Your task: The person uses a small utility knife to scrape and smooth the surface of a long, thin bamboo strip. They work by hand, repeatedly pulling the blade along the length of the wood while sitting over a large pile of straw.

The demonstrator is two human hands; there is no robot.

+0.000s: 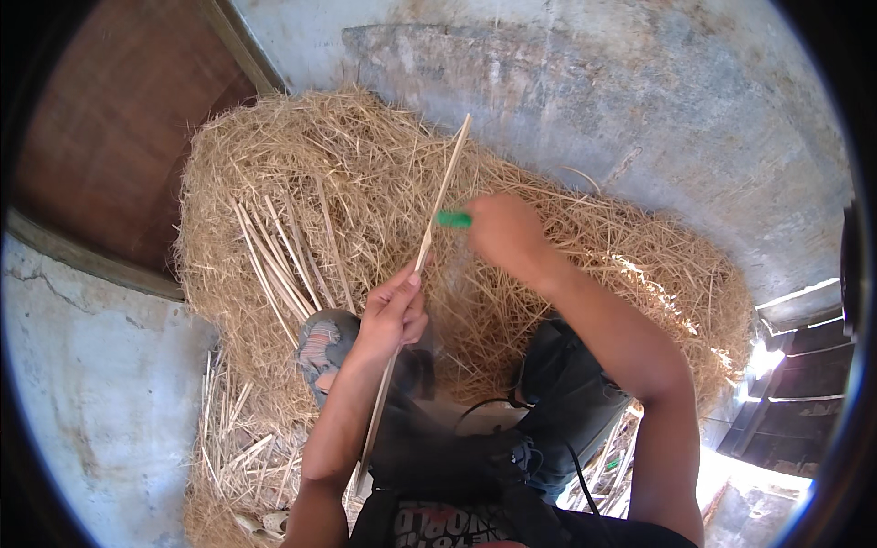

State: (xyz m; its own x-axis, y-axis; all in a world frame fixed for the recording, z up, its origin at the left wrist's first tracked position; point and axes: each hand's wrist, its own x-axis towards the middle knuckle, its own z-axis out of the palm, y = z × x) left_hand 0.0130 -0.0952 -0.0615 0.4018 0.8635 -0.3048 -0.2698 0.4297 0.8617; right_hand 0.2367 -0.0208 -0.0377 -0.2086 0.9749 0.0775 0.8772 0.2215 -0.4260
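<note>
A long, thin, pale bamboo or wooden strip (448,178) slants up and away from my lap, in front of the straw. My left hand (395,310) is closed round it at about mid-length, thumb along the strip. The strip's lower part runs down past my left forearm toward my waist. Slightly farther off and to the right, my right hand (502,233) is closed in a fist. A short green piece of a tool (454,219) sticks out from it toward the strip; the rest is hidden or blurred, so its kind cannot be made out.
Several pale strips (274,256) lie in a bunch on the big straw heap (594,219), beside my left knee. More cut pieces (237,429) are scattered at lower left. A stained grey-blue wall (658,100) rises behind, with a brown wooden panel (110,119) at far left.
</note>
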